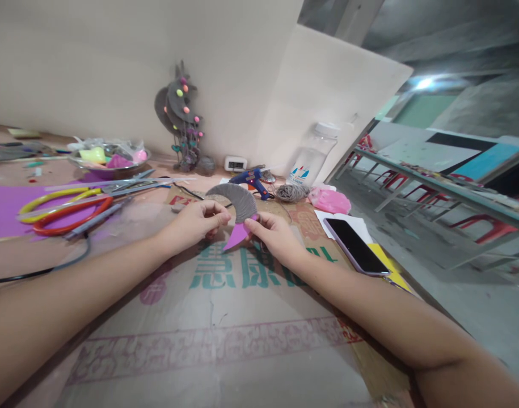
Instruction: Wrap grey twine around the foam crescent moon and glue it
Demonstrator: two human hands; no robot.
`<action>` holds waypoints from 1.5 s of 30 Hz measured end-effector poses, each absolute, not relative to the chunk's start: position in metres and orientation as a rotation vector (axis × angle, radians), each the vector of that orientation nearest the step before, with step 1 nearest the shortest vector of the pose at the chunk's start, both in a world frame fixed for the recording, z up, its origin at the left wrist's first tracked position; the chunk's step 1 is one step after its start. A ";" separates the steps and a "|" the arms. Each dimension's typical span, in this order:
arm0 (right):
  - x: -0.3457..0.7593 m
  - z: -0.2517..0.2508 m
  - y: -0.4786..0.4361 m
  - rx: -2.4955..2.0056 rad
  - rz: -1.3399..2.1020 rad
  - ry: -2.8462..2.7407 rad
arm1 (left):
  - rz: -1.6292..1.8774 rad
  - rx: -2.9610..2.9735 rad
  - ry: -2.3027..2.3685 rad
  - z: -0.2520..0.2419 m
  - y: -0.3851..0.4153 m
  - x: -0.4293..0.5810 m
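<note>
A crescent (242, 203) has its upper part wrapped in grey yarn, while its lower tip is bare purple. My right hand (274, 235) pinches it at the right edge, where the grey meets the purple. On its left side, my left hand (198, 225) has thumb and index finger pressed together; what they hold, if anything, is too small to make out. Behind the crescent lies a blue glue gun (253, 180). A ball of grey yarn (291, 193) rests to the right of it.
Scissors with yellow and red handles (72, 212) lie at left, near a metal bowl (110, 164). A grey decoration (182, 119) stands at the wall. Rightward are a bottle (312, 156), a pink bag (329, 200) and a phone (357, 247). Printed cardboard (225, 351) covers the table.
</note>
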State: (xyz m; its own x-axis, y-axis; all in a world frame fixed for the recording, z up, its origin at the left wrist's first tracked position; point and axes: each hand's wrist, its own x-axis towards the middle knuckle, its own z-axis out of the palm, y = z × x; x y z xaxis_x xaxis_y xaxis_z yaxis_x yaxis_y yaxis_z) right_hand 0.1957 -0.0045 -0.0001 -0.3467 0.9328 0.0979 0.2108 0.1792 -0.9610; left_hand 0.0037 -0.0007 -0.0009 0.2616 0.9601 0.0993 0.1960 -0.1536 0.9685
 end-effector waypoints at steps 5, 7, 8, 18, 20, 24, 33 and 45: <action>0.197 -0.002 -0.003 -1.077 1.209 -1.689 | 0.989 1.547 1.118 0.002 -0.002 0.005; 0.197 -0.001 -0.003 -1.090 1.201 -1.688 | 0.997 1.510 1.078 0.002 -0.002 0.006; 0.197 0.000 -0.004 -1.097 1.200 -1.686 | 0.999 1.507 1.060 0.001 -0.001 0.005; 0.196 0.001 -0.005 -1.081 1.180 -1.780 | 0.912 1.666 1.076 -0.006 0.001 0.004; 0.197 -0.001 -0.004 -1.080 1.155 -1.820 | 0.902 1.688 1.057 -0.006 0.000 0.005; 0.198 -0.003 -0.003 -1.071 1.146 -1.844 | 0.909 1.710 0.962 -0.006 0.000 0.004; 0.196 0.000 -0.005 -1.067 1.155 -1.793 | 1.023 1.429 0.970 -0.004 0.002 0.008; 0.197 -0.001 -0.003 -1.077 1.118 -1.719 | 1.018 1.385 1.062 -0.005 0.003 0.002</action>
State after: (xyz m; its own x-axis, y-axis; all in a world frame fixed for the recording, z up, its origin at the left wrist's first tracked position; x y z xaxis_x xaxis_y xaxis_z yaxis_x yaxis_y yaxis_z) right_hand 0.1966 -0.0031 -0.0015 -0.3157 0.9337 0.1688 0.2247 0.2464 -0.9428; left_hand 0.0024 0.0028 -0.0051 0.2394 0.9707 0.0217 0.0634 -0.0380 0.9973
